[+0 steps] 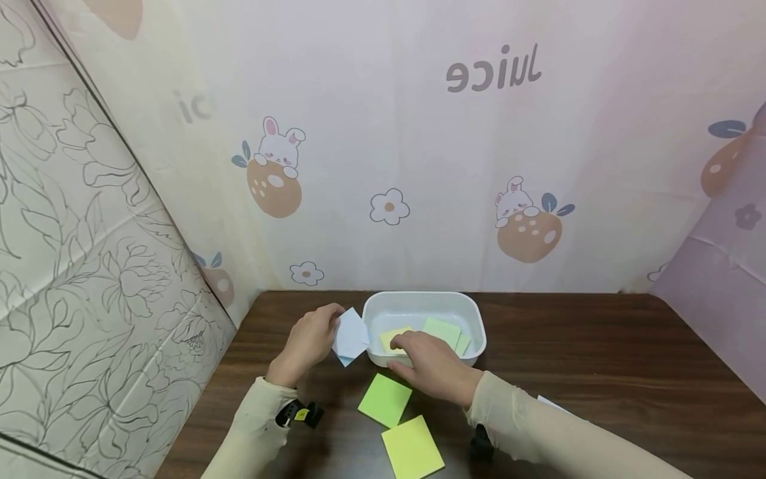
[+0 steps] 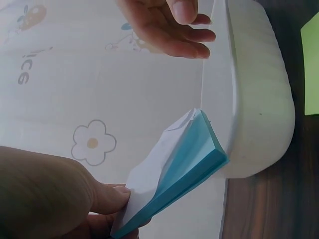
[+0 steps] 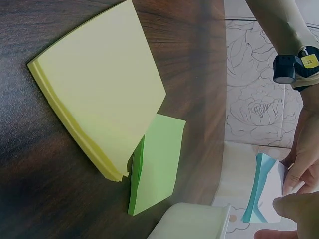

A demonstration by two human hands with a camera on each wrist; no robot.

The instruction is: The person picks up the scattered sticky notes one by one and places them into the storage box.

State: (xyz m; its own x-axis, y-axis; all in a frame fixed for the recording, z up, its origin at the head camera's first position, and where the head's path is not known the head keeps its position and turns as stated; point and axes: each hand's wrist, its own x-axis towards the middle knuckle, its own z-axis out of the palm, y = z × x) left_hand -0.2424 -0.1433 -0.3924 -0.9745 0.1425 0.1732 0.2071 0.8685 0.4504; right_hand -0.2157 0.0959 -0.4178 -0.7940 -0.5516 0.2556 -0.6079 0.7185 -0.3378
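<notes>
1. Nearest, a yellow pad (image 1: 413,447) lies flat on the dark wooden table (image 1: 574,346); at its far edge is a green pad (image 1: 385,400), also flat, the two touching or very nearly so.
2. To the right, a white item (image 1: 553,402) shows beside the right sleeve (image 1: 556,429); most of it is hidden, so I cannot tell what it is; a black device (image 1: 312,415) is strapped at the left wrist.
3. The right hand (image 1: 437,366) hangs over the near side of the white box (image 1: 421,305); thumb and fingers stand loosely apart, and the left wrist view shows nothing between them (whether they touch the box I cannot tell).
4. The left hand (image 1: 308,339), left of the box, has a narrow grip, thumb against fingers, on one edge of a blue pad (image 2: 192,174); a white sheet (image 1: 351,334) covers one face of that pad, creased near its far end, with blue showing behind it; the pad is held up, tilted, just beside the box's left end.
5. Inside the box lie a yellow note (image 1: 391,339) on the left and pale green notes (image 1: 441,329), overlapping, on the right.
6. Farthest, a pale curtain (image 1: 389,133) printed with rabbits, fruit and flowers rises behind the table; its lettering reads "Juice" in reverse; a cloth with line-drawn flowers (image 1: 108,233) hangs at the left.
</notes>
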